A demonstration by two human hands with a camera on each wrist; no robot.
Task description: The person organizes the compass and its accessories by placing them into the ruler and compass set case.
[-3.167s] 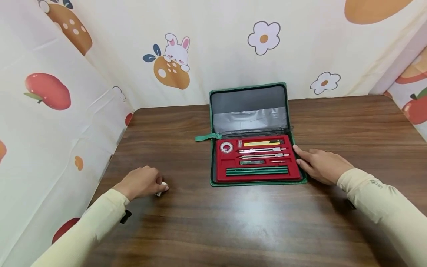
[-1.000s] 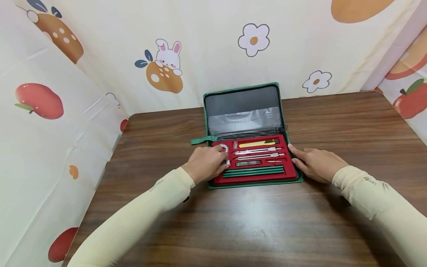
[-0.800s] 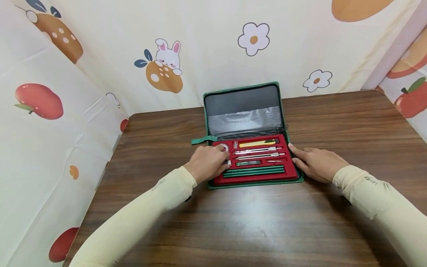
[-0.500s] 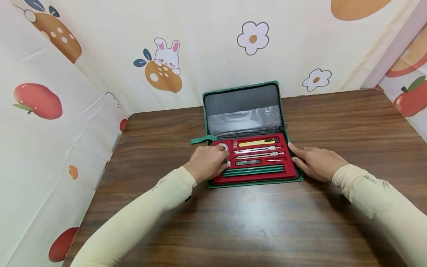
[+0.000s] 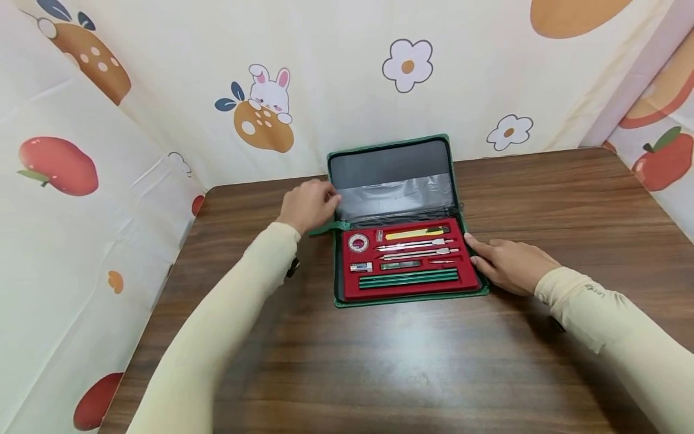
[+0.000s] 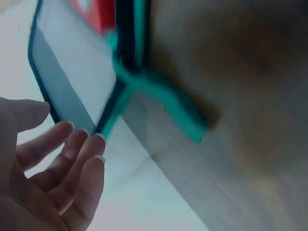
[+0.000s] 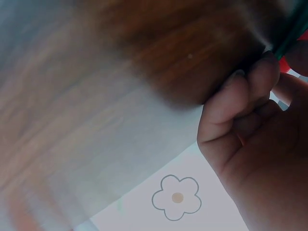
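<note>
A green zip case (image 5: pixel 412 302) lies open, its dark lid (image 5: pixel 390 166) leaning back against the curtain. My left hand (image 5: pixel 310 204) is at the lid's left side, fingers loosely bent and holding nothing; in the left wrist view its fingertips (image 6: pixel 97 138) are right at the lid's edge. My right hand (image 5: pixel 506 265) holds the case's right edge, with curled fingers (image 7: pixel 226 103) in the right wrist view. In the red tray (image 5: pixel 414 292), a white eraser (image 5: pixel 361 267) sits in its slot at left, below a white ring (image 5: pixel 358 243).
The tray also bears a yellow cutter (image 5: pixel 414 233), two metal compasses (image 5: pixel 414 246), a small dark green box (image 5: pixel 400 264) and green pencils (image 5: pixel 409 279). A green strap (image 5: pixel 328 228) sticks out at the left. A printed curtain (image 5: pixel 352 72) borders the brown table (image 5: pixel 379 374).
My left hand brought the eraser from the table into the tray slot, let it go, then moved up to the lid's left side. My right hand stays at the case's right edge.
</note>
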